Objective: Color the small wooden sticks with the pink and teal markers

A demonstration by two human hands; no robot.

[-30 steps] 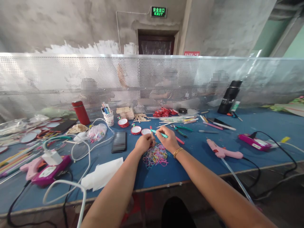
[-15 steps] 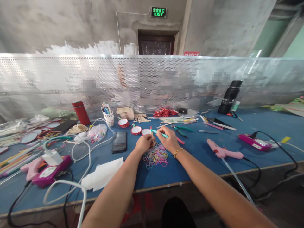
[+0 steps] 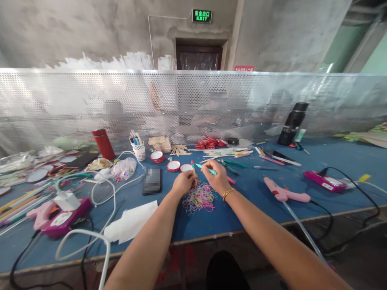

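Note:
My left hand (image 3: 183, 182) is closed around a thin wooden stick with a red tip (image 3: 192, 166), held upright just above a heap of coloured rubber bands (image 3: 199, 197). My right hand (image 3: 215, 176) is closed too, gripping a teal stick (image 3: 206, 169) that points left towards the other stick. Both hands meet over the far edge of the rubber band heap on the blue table (image 3: 236, 209). A gold bracelet (image 3: 226, 194) sits on my right wrist.
A phone (image 3: 152, 180) lies left of my hands, with white paper (image 3: 130, 221) nearer me. Pink glue guns (image 3: 284, 193) (image 3: 40, 213) with cables lie on both sides. Red-rimmed lids (image 3: 173, 165), pliers (image 3: 231, 164), a red flask (image 3: 103, 143) and a black flask (image 3: 292, 123) stand before the perforated screen (image 3: 60, 104).
Both hands shifted slightly up and away from me over the rubber bands; the teal stick rose a little. Nothing else moved.

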